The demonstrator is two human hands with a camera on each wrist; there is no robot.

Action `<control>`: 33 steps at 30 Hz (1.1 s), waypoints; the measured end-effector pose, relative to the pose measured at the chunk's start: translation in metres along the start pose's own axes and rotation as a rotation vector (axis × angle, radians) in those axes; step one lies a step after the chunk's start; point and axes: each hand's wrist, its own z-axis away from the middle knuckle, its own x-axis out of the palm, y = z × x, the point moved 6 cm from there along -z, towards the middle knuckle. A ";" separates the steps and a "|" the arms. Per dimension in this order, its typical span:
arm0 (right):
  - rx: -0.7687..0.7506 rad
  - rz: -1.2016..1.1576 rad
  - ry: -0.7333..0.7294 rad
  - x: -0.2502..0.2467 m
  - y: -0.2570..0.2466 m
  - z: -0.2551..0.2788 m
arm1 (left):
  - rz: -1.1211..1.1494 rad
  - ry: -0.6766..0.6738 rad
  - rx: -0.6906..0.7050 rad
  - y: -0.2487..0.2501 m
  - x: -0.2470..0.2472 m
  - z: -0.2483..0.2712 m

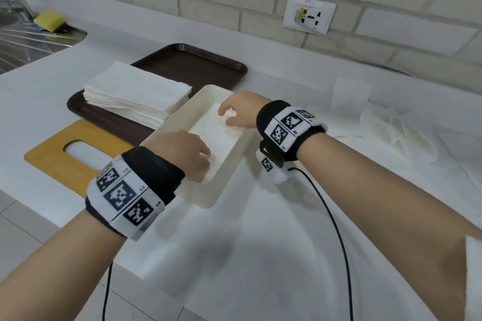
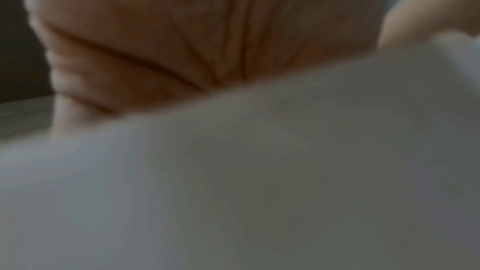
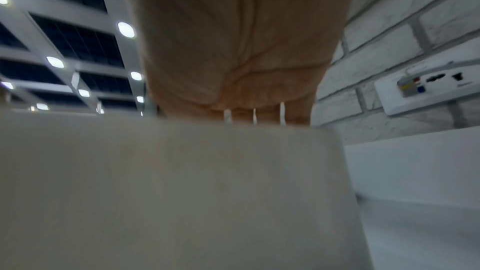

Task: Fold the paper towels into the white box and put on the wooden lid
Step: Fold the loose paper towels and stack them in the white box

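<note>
White box (image 1: 208, 198): we press folded towels (image 1: 221, 135) in, left hand (image 1: 187, 154) and right hand (image 1: 242, 112) flat-fingered; stack (image 1: 135, 94) and wooden lid (image 1: 52, 156) remain.

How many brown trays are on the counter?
2: one brown tray under the paper towel stack; the other behind it, nearer the wall. The stack hides where they meet.

Folded paper towel (image 1: 221, 135) lies in open white box (image 1: 208, 199), wooden lid (image 1: 52, 159) beside
</note>
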 end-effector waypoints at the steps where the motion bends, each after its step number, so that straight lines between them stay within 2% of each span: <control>1: 0.013 -0.037 0.059 -0.006 0.003 0.011 | 0.056 0.063 -0.019 -0.001 -0.007 0.007; 4: 0.059 -0.160 0.238 -0.018 0.019 0.054 | 0.253 0.313 -0.049 0.003 -0.029 0.029; 6: 0.120 -0.240 0.342 -0.019 0.036 0.088 | 0.358 0.498 0.003 0.016 -0.042 0.047; 8: 0.218 -0.263 0.367 -0.012 0.058 0.122 | 0.452 0.635 0.103 0.036 -0.049 0.061; 9: 0.281 -0.259 0.343 -0.005 0.069 0.136 | 0.492 0.663 0.154 0.048 -0.049 0.064; 11: 0.394 -0.209 0.237 0.013 0.092 0.161 | 0.540 0.642 0.236 0.074 -0.042 0.063; 15: 0.567 -0.075 -0.082 0.053 0.123 0.199 | 0.528 0.460 0.343 0.122 -0.016 0.034; 18: 0.641 -0.023 -0.272 0.073 0.133 0.218 | 0.498 0.354 0.380 0.149 0.000 0.007; 20: 0.648 -0.024 -0.318 0.083 0.136 0.223 | 0.479 0.295 0.388 0.163 0.008 -0.007; 24: 0.635 0.033 -0.261 0.086 0.135 0.220 | 0.448 0.234 0.384 0.182 0.015 -0.024; 29: 0.646 0.079 -0.156 0.086 0.133 0.216 | 0.451 0.154 0.441 0.198 0.018 -0.033; 33: 0.725 0.004 0.034 0.069 0.142 0.222 | 0.497 0.089 0.518 0.212 0.018 -0.043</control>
